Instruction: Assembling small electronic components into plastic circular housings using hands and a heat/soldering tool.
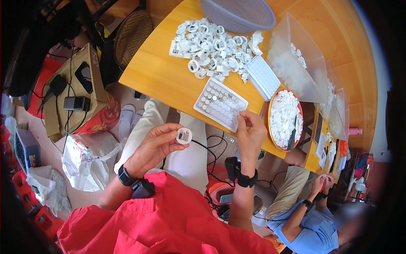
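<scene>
Wooden desk point(156, 76) carries a heap of white rings point(215, 46), a grey basket point(237, 15), a red bowl point(271, 127) of white bits and a clear tray point(220, 103) part-filled with small discs. It looks like an assembly step: the left hand point(154, 146) pinches one white ring point(184, 136), while the right hand point(250, 131) closes fingertips at the tray's edge, seemingly picking a disc, though I cannot tell if it holds one.

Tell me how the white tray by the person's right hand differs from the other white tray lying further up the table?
The near tray lies flat at the table's edge, and the right hand reaches its corner; the far tray rests against the pile of white rings, untouched. The near tray shows small round silvery pieces in many of its cells; the far tray shows only pale cells. Both are white, rectangular and gridded.
</scene>
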`<state>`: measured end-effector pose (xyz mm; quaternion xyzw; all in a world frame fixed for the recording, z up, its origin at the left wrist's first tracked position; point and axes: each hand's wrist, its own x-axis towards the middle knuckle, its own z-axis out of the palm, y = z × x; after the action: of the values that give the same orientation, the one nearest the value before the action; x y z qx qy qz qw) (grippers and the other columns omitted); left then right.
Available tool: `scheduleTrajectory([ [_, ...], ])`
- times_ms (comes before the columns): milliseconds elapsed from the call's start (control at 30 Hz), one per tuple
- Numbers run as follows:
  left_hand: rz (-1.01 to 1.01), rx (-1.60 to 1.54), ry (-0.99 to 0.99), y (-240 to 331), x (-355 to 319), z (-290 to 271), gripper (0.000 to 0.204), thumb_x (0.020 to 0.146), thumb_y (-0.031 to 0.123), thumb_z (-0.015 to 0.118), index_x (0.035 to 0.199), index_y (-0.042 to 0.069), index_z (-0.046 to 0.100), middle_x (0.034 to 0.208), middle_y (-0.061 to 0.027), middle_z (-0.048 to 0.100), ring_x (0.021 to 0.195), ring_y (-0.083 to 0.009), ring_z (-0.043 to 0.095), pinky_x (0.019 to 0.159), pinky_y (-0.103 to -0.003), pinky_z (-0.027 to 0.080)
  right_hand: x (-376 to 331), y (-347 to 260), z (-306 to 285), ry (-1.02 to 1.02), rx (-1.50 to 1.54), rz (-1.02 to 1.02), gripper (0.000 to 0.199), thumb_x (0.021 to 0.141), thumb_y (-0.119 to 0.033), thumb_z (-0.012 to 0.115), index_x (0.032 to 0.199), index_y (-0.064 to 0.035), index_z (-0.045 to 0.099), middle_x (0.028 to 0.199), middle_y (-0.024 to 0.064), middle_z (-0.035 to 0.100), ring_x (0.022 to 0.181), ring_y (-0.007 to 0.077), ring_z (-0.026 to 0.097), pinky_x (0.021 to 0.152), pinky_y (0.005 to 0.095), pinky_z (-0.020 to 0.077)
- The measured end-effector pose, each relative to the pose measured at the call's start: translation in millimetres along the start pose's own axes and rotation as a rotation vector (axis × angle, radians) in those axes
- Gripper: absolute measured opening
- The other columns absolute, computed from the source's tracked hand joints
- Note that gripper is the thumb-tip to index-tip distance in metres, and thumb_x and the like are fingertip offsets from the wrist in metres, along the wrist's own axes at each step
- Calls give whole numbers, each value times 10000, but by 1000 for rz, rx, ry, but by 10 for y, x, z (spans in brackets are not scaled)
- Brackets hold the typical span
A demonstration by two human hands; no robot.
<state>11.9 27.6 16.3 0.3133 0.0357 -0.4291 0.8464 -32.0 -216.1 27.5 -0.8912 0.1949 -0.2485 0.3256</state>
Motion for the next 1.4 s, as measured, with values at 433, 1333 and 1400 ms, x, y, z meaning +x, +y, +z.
scheduleTrajectory([
  [433, 3, 11, -10, 45, 41, -3, 265, 909, 137, 499, 1108, -38, 521, 1042, -121, 591, 941, -195, 602, 839, -304, 514, 142, -129, 183, -88, -220, -131, 80, 727, 0, 629, 801, -20, 607, 735, 113, 558, 627, 254, 569, 565, 329, 439],
  [1333, 87, 371, 64, 8, -24, 58, 189, 857, 74, 571, 1022, -14, 597, 973, -68, 617, 879, -123, 579, 791, -273, 485, -466, -780, 228, -401, 258, -223, 170, 687, 84, 617, 799, -26, 552, 728, 87, 579, 626, 220, 583, 545, 297, 460],
  [1400, 62, 383, 54, 1, -31, 38, 193, 843, 77, 599, 1012, -14, 603, 921, -60, 631, 836, -119, 585, 773, -261, 477, -451, -774, 207, -458, 362, -67, 150, 697, 77, 619, 792, -21, 556, 725, 85, 586, 617, 201, 597, 548, 278, 470],
])
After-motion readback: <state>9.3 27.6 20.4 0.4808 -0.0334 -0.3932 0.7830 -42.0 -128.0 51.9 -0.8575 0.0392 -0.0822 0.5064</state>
